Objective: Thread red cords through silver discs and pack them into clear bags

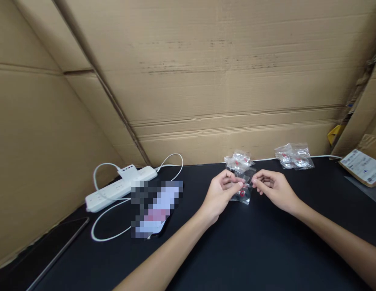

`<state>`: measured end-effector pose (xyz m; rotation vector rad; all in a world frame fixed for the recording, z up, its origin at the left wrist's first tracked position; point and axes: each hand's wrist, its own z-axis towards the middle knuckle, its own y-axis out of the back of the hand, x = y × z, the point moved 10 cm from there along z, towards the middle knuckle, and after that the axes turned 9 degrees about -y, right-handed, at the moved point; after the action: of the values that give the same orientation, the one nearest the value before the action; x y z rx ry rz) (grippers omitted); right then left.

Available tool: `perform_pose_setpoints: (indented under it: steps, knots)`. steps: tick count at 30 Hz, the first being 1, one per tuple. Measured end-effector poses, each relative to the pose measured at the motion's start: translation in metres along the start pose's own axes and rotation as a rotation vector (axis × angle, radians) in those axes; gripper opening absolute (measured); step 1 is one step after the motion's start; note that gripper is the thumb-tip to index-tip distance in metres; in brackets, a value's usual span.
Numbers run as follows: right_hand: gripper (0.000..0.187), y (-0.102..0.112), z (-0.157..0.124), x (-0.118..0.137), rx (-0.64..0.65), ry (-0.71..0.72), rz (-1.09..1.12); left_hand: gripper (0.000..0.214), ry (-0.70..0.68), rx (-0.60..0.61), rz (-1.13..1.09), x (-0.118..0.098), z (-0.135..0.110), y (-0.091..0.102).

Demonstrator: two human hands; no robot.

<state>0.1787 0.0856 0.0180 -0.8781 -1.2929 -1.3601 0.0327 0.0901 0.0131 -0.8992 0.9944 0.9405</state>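
Between my hands is a small clear plastic bag (243,195) with something red and a round dark item inside. My left hand (222,192) pinches the bag's upper part between thumb and fingers. My right hand (271,188) is closed in a pinch at the bag's upper right edge, its thumb and fingertips on the clear film. Just behind them lies a pile of similar clear bags (239,160) with red marks. Farther right, more clear bags (294,156) hold round silvery items with red parts.
On the left are a white power strip (107,196), a white charging cable (97,238) and a phone (163,208), partly pixelated. A dark flat device (59,250) lies at the far left. Cardboard walls (206,81) enclose the black table (251,254). A labelled brown package (362,165) sits at right.
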Motion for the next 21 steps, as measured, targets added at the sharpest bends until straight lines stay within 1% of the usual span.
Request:
perform_pose_setpoints:
  steps: [4, 8, 11, 15, 18, 21]
  knots:
    - [0.023, 0.008, 0.001, -0.004, -0.096, 0.037, -0.005, 0.026, 0.05, -0.017, 0.013, 0.015, 0.0, 0.002]
    - [0.026, 0.007, 0.003, -0.014, -0.128, -0.009, 0.103, 0.02, 0.072, -0.016, 0.059, 0.022, -0.001, 0.002]
    - [0.028, 0.001, 0.003, -0.023, -0.093, -0.072, 0.173, 0.014, 0.039, -0.004, 0.102, 0.02, -0.001, 0.001]
    - [0.03, -0.005, 0.003, -0.027, -0.012, -0.115, 0.231, 0.02, -0.029, 0.02, 0.147, 0.017, 0.001, 0.002]
    - [0.031, -0.006, 0.004, -0.03, 0.022, -0.159, 0.303, 0.023, 0.017, -0.009, 0.131, 0.022, 0.001, 0.006]
    - [0.032, -0.006, 0.005, -0.032, 0.01, -0.192, 0.346, 0.022, 0.058, -0.037, 0.103, 0.025, 0.002, 0.009]
